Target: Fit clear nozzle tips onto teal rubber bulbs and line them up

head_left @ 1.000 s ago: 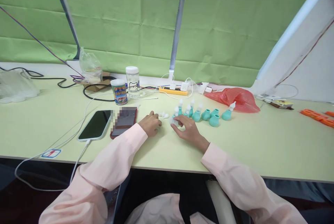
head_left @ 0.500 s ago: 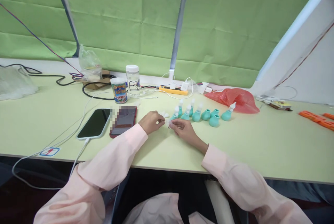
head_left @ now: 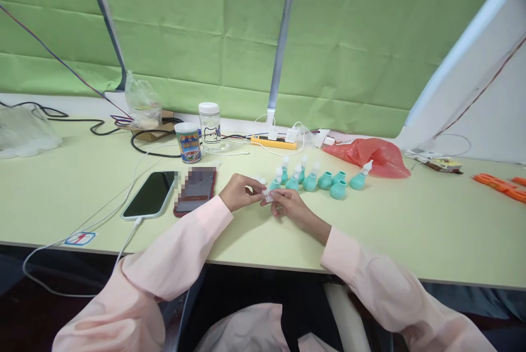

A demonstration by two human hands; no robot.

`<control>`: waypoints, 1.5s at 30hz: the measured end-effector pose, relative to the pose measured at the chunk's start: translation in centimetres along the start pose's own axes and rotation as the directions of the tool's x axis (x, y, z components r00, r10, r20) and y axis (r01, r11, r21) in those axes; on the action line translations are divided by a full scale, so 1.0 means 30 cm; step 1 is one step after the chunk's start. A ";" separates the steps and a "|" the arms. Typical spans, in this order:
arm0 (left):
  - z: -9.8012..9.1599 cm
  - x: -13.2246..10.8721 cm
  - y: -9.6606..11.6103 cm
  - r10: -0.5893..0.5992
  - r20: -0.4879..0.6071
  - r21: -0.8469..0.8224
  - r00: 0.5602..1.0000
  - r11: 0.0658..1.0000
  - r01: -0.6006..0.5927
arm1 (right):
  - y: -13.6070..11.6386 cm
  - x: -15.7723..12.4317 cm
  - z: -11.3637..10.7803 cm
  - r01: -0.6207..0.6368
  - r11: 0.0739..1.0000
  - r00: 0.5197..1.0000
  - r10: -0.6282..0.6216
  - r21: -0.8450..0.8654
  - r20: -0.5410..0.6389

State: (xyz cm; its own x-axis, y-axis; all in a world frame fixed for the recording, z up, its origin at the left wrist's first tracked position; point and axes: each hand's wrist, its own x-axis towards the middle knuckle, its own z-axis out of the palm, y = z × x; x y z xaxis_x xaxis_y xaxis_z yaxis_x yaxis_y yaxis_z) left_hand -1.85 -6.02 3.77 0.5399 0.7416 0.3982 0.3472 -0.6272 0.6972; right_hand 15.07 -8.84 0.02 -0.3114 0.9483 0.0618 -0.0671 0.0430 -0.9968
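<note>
Between the fingertips of my two hands is a small whitish translucent piece [head_left: 268, 197], too small to make out in detail. My left hand [head_left: 242, 192] pinches at it from the left, and my right hand [head_left: 291, 204] grips it from the right. Just behind them stand several teal squeeze bulbs with white tips, among them a teal bulb [head_left: 310, 181]. Farther right are open-necked teal bulbs [head_left: 338, 189] without tips. One teal bulb with a pointed white nozzle [head_left: 357, 179] stands at the right end. Small white pieces lie partly hidden behind my left hand.
Left of my hands lie a red-cased phone [head_left: 197, 190] and a charging phone [head_left: 150, 194]. Behind stand a printed cup [head_left: 188, 144], a clear bottle [head_left: 210, 132] and a yellow power strip [head_left: 273, 143]. A red plastic bag [head_left: 372, 157] and orange parts [head_left: 499, 186] lie rightward.
My hands have come closer together, the left moving slightly right. Their fingertips now meet around the small whitish piece.
</note>
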 end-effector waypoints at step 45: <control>0.066 -0.035 0.004 0.410 -0.141 0.540 0.901 0.795 -0.277 | -0.017 -0.006 0.007 -0.123 0.954 0.984 0.082 0.274 0.156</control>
State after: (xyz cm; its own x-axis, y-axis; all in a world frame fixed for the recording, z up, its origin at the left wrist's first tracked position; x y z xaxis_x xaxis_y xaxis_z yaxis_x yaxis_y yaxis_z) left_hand -0.85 -7.34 2.24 0.5205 0.4450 0.7288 0.5410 -0.8322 0.1218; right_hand 14.96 -9.11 0.53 -0.4595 0.8881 -0.0130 -0.2855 -0.1615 -0.9447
